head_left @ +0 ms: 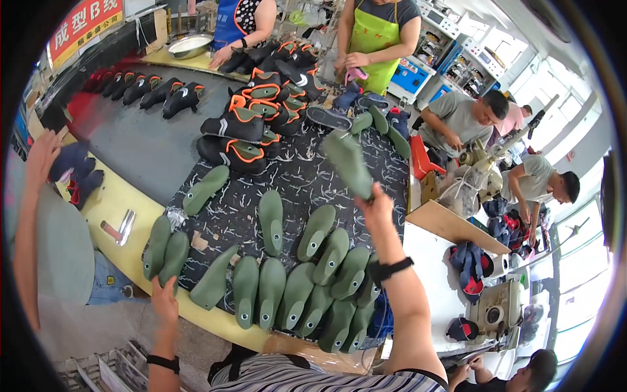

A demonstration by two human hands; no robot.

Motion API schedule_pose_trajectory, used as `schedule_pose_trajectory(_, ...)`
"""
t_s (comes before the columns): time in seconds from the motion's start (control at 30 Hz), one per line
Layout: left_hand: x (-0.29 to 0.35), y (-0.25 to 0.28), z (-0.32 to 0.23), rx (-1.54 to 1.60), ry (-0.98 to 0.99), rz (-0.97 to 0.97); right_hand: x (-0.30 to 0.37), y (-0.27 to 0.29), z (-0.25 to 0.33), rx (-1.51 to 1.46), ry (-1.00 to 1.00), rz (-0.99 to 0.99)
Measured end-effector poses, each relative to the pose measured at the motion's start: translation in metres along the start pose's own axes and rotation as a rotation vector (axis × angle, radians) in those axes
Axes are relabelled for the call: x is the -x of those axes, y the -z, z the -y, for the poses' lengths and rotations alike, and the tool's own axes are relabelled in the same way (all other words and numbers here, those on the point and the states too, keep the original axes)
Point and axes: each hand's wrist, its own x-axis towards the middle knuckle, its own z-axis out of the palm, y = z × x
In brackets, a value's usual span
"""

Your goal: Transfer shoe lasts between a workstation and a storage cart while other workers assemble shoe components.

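My right hand [377, 208] is closed on one end of a green shoe last [348, 164], which it holds up, tilted, over the dark patterned mat [307, 173]. Lower left, the fingers of my left hand [165, 297] close on the lower end of another green last [174, 257]; a second last [156, 247] lies right beside it. Several more lasts [270, 294] stand packed side by side along the near edge of the mat. A single last [271, 222] sits a little farther in, and one more [206, 190] lies at the mat's left.
Black shoes with orange collars [245, 124] are piled at the far side. Others line a grey surface [144, 137]. A metal tool [126, 227] lies on the yellow edge. People work across the table, at my left and at machines on the right. A red bin [424, 159] stands right.
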Motion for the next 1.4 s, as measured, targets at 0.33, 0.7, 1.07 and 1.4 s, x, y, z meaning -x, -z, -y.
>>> schedule_pose_trajectory(0.33,-0.001,0.005,-0.070,0.062,-0.189,-0.070,-0.026,-0.031,-0.011,0.556,-0.013,0.487)
schedule_pose_trajectory(0.7,-0.016,-0.004,-0.105,-0.132,-0.316,0.330,0.076,-0.087,-0.091,1.361,0.389,0.957)
schedule_pose_trajectory(1.07,-0.029,-0.026,-0.022,0.231,-0.141,0.002,0.142,-0.081,-0.123,1.967,0.316,1.495)
schedule_pose_trajectory(1.4,0.039,-0.052,-0.139,0.404,-0.380,0.396,0.126,-0.051,-0.133,1.917,0.193,1.553)
